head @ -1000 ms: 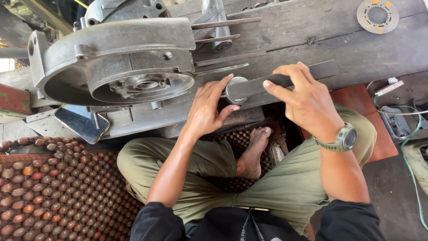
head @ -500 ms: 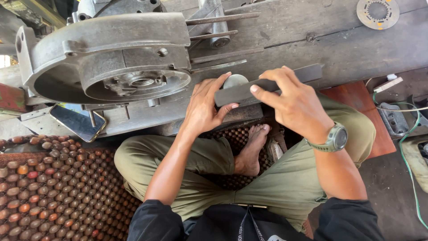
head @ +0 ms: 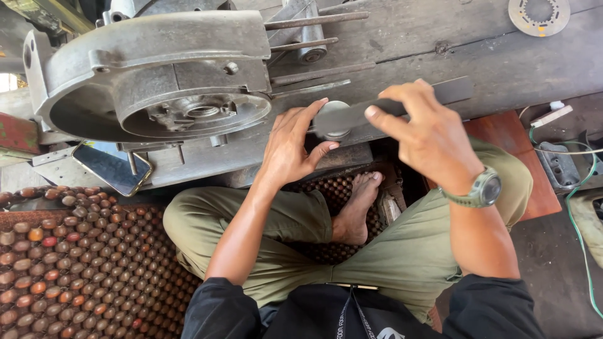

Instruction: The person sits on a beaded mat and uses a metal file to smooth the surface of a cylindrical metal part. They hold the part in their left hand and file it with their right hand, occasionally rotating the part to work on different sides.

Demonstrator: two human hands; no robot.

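A dark flat metal bar (head: 440, 94) lies slanted across the edge of the worn wooden workbench (head: 477, 50). My right hand (head: 424, 135) grips the bar from above, a watch on its wrist. Under the bar's left end sits a small round silver part (head: 334, 119). My left hand (head: 292, 147) rests against that part, thumb below it and fingers stretched alongside. A large grey cast-metal engine housing (head: 157, 75) stands on the bench to the left of both hands.
Several steel rods (head: 314, 44) jut from the housing. A round perforated disc (head: 539, 14) lies at the bench's far right. A phone (head: 112, 168) sits below the housing. I sit cross-legged on a wooden bead mat (head: 75, 263). Cables (head: 581, 188) run at right.
The view has shifted and the housing sits lower in frame. My right hand has slid along the bar and now covers more of it; my left hand stays at the round part.
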